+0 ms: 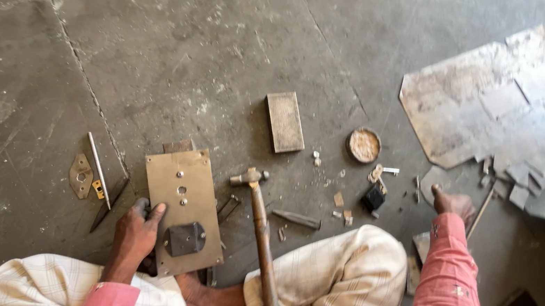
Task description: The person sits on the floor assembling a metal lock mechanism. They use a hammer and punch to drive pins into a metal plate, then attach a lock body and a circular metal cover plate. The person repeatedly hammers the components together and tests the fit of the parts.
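I sit on a concrete floor. My left hand (136,230) grips the left edge of a tan metal plate (181,183) that carries a dark square fitting (185,238) and two small holes. My right hand (454,203) reaches out to the right and rests on the floor among small metal offcuts, its fingers curled; what it touches is hidden. A hammer (260,232) with a wooden handle lies between my legs, head pointing away from me, untouched by either hand.
A large cut sheet of metal (496,105) lies far right. A small rectangular block (284,121), a round tin (363,145), a chisel (297,219), a black part (373,198), a thin rod (99,169) and a small shaped plate (81,176) lie around.
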